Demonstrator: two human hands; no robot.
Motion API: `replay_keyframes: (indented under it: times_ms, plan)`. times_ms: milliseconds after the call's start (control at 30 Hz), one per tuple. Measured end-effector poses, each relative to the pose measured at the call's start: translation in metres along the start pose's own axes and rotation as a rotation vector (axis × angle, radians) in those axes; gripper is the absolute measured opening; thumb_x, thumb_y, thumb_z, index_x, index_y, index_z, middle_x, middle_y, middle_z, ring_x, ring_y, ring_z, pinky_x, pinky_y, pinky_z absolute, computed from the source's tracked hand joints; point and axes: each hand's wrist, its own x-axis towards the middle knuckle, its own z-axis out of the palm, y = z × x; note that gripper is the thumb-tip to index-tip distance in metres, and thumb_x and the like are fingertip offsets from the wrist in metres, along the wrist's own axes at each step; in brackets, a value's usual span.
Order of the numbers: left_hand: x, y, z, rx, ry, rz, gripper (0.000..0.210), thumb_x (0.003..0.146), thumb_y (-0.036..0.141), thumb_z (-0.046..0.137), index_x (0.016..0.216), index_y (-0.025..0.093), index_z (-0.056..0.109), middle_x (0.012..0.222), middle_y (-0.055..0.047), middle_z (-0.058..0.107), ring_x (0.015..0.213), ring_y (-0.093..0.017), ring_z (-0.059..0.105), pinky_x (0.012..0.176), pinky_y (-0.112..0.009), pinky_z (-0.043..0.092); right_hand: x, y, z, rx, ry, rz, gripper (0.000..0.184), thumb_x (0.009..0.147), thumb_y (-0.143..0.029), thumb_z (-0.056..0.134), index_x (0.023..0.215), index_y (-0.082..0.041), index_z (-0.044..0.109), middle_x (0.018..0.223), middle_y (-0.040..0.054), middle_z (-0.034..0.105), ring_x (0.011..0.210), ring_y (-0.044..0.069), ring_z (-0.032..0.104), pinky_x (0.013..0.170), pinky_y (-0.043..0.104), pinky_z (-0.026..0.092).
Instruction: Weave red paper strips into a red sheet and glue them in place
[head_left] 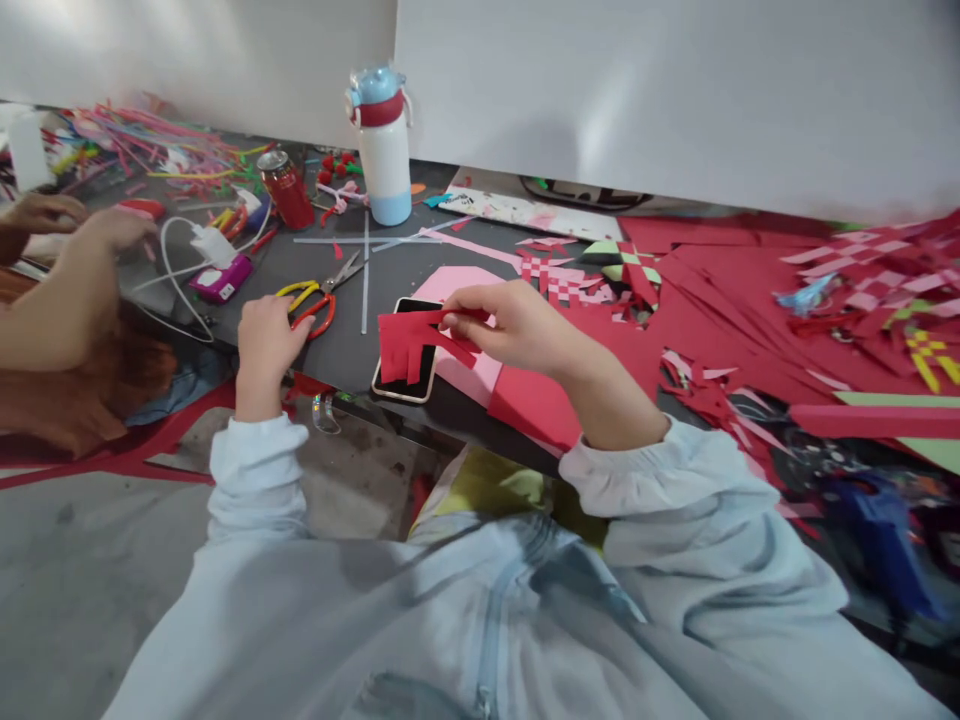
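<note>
Brown fabric point(82, 395) far left, on a co-worker cut off by the frame edge; what the co-worker's hands point(124, 230) are on is hard to make out. Left hand point(270, 335) bent over the scissors point(328, 290) handles; can't tell if gripping, underside hidden. Blades parted, on the worktop point(341, 352). Red paper piece point(397, 340) is over the phone point(426, 372): slits done, strips joined along the top, no weaving in it yet. Right hand point(502, 318) pinches its right end; fingertips hide whether the slanting strip below is attached. Further right, checkered pieces point(562, 280) already interlaced; far-right heap point(855, 280) too tangled to count.
</note>
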Motion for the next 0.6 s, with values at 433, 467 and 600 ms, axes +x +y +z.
replay_keyframes:
  times_ms: [433, 467, 600]
  plan:
    - [0.056, -0.025, 0.003, 0.109, -0.311, 0.110, 0.040, 0.077, 0.044, 0.061, 0.103, 0.016, 0.072, 0.093, -0.011, 0.071, 0.089, -0.027, 0.064, 0.076, -0.032, 0.046, -0.007, 0.000, -0.001, 0.033, -0.049, 0.028, 0.019, 0.090, -0.022, 0.049, 0.073, -0.018, 0.057, 0.068, 0.0020, 0.063, 0.061, 0.012, 0.047, 0.064, 0.028, 0.035]
    - [0.056, -0.025, 0.004, 0.103, -0.299, 0.119, 0.039, 0.076, 0.045, 0.061, 0.101, 0.016, 0.073, 0.092, -0.011, 0.071, 0.088, -0.027, 0.064, 0.076, -0.032, 0.046, -0.009, 0.000, -0.002, 0.031, -0.049, 0.033, 0.018, 0.090, -0.022, 0.049, 0.074, -0.018, 0.058, 0.069, 0.0025, 0.064, 0.061, 0.013, 0.048, 0.064, 0.028, 0.036]
    - [0.051, -0.023, 0.005, 0.084, -0.218, 0.132, 0.043, 0.075, 0.043, 0.062, 0.104, 0.015, 0.073, 0.102, -0.015, 0.072, 0.095, -0.030, 0.064, 0.081, -0.034, 0.047, -0.019, 0.003, -0.006, -0.024, -0.048, 0.056, 0.017, 0.088, -0.018, 0.049, 0.077, -0.018, 0.061, 0.073, 0.0044, 0.069, 0.062, 0.014, 0.053, 0.065, 0.028, 0.037]
